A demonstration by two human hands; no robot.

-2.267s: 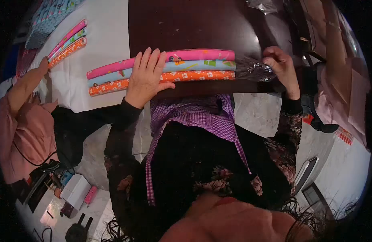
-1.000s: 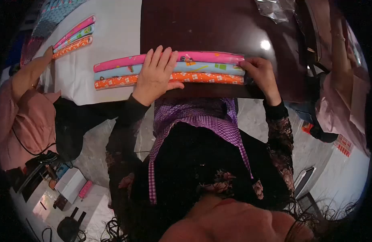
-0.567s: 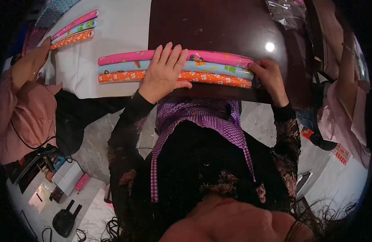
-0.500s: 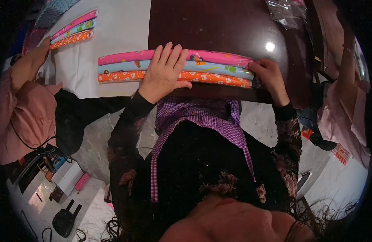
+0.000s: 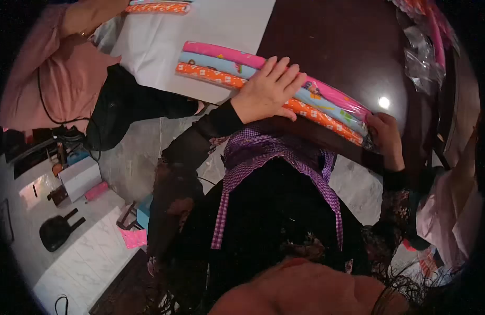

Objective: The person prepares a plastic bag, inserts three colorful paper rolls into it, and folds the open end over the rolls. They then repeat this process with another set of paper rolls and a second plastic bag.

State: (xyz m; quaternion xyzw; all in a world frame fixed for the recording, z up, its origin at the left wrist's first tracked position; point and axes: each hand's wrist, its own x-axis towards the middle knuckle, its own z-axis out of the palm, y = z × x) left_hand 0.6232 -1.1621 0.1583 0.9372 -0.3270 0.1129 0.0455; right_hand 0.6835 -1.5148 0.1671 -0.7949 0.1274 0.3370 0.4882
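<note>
Three long wrapping-paper rolls lie side by side in clear film across the table: a pink roll [image 5: 216, 50], a light blue roll [image 5: 213, 63] and an orange roll [image 5: 208, 75]. My left hand [image 5: 266, 92] rests flat across their middle, fingers apart. At their right end, my right hand [image 5: 385, 134] has its fingers closed on the gathered clear film [image 5: 369, 140]. The fingertips are partly hidden there.
The table is part white sheet [image 5: 153, 58], part dark surface [image 5: 331, 31]. Another person [image 5: 74, 79] sits at left beside more rolls [image 5: 158, 7]. Crumpled clear plastic [image 5: 423, 58] lies at upper right. A further person [image 5: 447, 210] is at right.
The view has turned, so table and rolls now appear tilted, with their right end lower. My left hand still lies on the rolls and my right hand stays at their right end.
</note>
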